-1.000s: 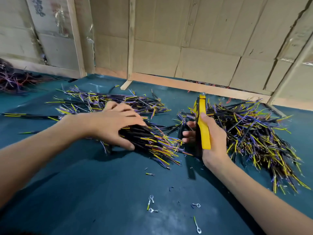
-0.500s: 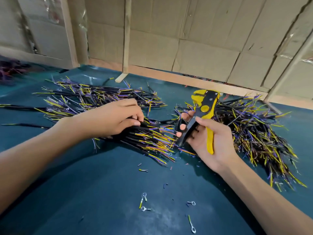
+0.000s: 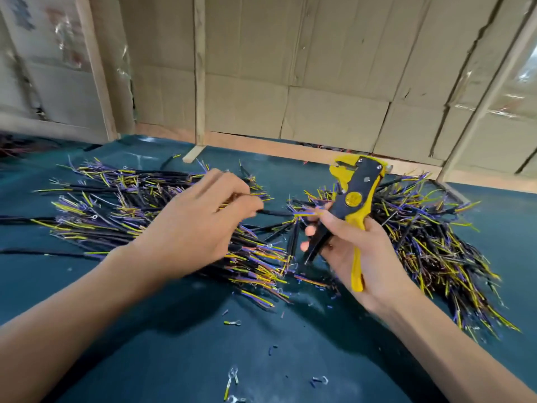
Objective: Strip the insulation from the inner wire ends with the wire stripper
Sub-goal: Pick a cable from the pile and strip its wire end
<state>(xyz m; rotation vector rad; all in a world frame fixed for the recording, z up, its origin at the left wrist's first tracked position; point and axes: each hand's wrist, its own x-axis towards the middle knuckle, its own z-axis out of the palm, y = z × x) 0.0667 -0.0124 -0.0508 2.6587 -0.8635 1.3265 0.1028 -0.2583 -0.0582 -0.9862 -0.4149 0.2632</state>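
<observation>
My right hand [image 3: 359,251] grips a yellow and black wire stripper [image 3: 353,199] by its handles, jaws tilted up and away. My left hand [image 3: 200,225] is lifted over the left pile and pinches a short black cable [image 3: 276,212] whose yellow and purple inner wire ends point right, toward the stripper. The wire tips sit just left of my right fingers, below the jaws. A pile of black cables [image 3: 122,216] with yellow and purple ends lies on the left, and a second pile [image 3: 430,242] lies on the right.
A dark teal mat [image 3: 174,344] covers the table, littered with insulation bits and small ring terminals [image 3: 232,376]. Cardboard walls [image 3: 290,82] with wooden posts close off the back. More tangled wires [image 3: 17,144] lie at far left.
My left hand rose off the left pile with one cable pinched and carried it rightward. My right hand tilted the stripper upright and turned its jaws up.
</observation>
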